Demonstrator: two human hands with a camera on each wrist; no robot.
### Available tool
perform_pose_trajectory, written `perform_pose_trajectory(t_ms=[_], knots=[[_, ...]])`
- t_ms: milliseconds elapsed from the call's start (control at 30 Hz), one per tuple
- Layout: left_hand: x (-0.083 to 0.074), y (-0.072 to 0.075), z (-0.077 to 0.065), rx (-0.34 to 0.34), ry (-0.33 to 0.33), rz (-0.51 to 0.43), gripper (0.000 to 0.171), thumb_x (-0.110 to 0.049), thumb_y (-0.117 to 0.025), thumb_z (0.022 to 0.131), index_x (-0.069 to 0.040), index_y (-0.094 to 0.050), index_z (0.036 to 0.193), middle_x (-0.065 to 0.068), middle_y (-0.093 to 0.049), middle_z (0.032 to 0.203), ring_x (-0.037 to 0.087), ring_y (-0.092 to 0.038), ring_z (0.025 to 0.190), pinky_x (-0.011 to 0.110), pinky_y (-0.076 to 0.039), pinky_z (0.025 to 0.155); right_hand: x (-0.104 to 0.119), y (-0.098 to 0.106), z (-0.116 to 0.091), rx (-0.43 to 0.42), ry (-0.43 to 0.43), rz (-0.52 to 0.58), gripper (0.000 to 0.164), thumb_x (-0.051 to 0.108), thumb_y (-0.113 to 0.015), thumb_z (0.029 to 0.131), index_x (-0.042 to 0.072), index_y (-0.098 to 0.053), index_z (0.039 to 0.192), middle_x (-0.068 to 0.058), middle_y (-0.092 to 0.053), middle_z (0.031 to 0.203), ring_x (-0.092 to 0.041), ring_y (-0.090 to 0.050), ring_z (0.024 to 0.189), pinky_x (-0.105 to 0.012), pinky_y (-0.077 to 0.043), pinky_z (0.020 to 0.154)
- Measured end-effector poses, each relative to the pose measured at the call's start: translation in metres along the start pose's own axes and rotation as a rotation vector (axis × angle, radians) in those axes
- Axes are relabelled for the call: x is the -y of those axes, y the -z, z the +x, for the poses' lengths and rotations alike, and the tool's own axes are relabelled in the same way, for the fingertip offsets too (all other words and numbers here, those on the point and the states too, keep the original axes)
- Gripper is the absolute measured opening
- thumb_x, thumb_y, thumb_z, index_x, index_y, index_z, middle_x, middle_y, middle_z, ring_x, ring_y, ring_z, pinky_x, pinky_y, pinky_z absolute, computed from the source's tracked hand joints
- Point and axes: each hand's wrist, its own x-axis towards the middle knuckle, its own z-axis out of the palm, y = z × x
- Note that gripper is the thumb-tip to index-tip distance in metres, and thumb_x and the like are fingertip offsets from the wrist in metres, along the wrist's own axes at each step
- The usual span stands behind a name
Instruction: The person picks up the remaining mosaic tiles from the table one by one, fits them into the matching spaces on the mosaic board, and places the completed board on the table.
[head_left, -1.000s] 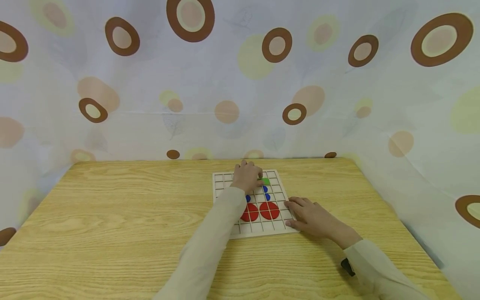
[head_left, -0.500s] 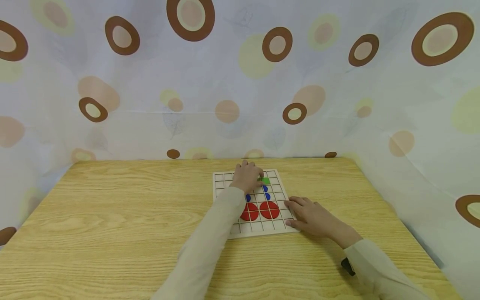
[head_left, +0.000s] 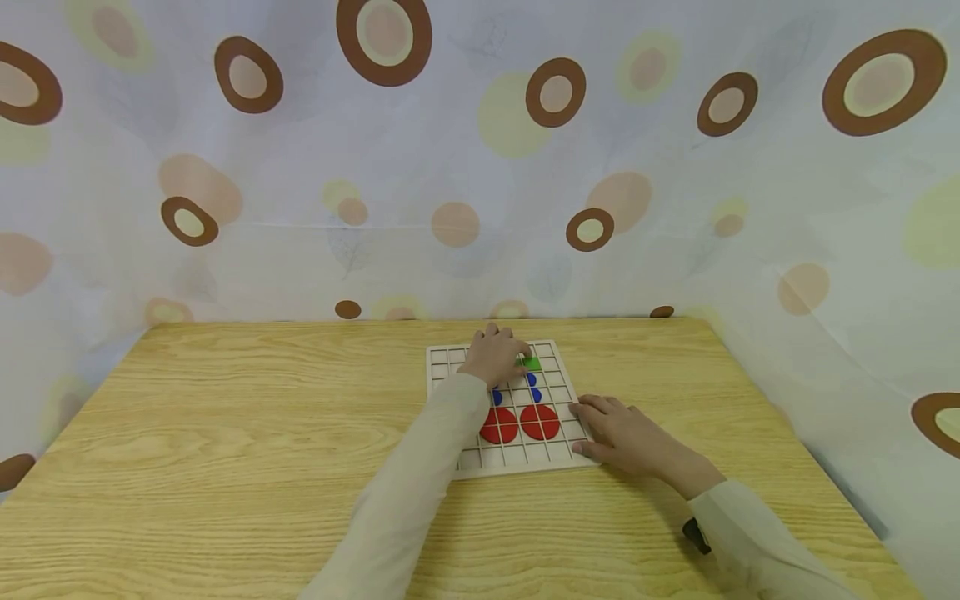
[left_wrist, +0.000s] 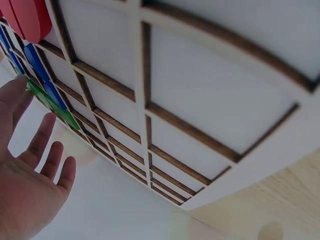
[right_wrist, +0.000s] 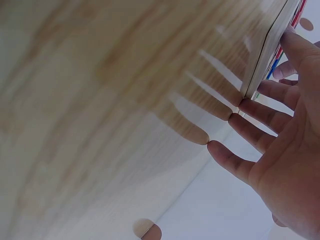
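A white board [head_left: 561,392] with a raised wooden grid lies on the table. Two red discs [head_left: 539,422] sit in its nearer half, cut across by the grid lines. Beyond them are small blue rounded pieces [head_left: 532,380], then green pieces [head_left: 532,364] near the far side. My left hand [head_left: 495,357] reaches over the board and hides part of it. Its thumb and index finger are right at the green pieces [left_wrist: 47,101], the other fingers spread loosely. My right hand [head_left: 628,435] rests at the board's right edge, thumb on the rim and fingertips on the table.
The wood-grain table [head_left: 225,442] reaches back to a patterned curtain [head_left: 405,167], which also hangs along both sides. A small black object [head_left: 696,535] shows under the right sleeve [head_left: 757,533]. The left sleeve [head_left: 408,483] crosses in front of the board.
The left thumb and index finger have shifted slightly right over the green pieces. My right hand and the board stay in place.
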Motion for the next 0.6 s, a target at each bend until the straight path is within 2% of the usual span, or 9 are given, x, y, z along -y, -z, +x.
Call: perform_pose_trajectory(t_ms=[333, 600], knots=[[0.005, 0.001, -0.003, -0.026, -0.057, -0.03, 0.031, -0.037, -0.059, 0.087, -0.032, -0.061, 0.118, 0.001, -0.056, 0.119, 0.024, -0.044, 0.115, 0.045, -0.035, 0.099, 0.0, -0.002, 0.0, 0.005, -0.008, 0.007, 0.059, 0.043, -0.053, 0.089, 0.008, -0.044, 0.134, -0.015, -0.043, 0.137, -0.035, -0.041, 0.125, -0.059, -0.037, 0.091], [0.021, 0.008, -0.007, -0.079, -0.139, -0.03, 0.031, -0.035, -0.059, 0.087, -0.028, -0.061, 0.118, 0.001, -0.056, 0.12, 0.025, -0.044, 0.118, 0.046, -0.034, 0.101, 0.0, 0.0, 0.0, -0.001, 0.003, 0.005, 0.058, 0.042, -0.054, 0.089, 0.006, -0.044, 0.133, -0.016, -0.045, 0.135, -0.036, -0.042, 0.124, -0.058, -0.038, 0.09]])
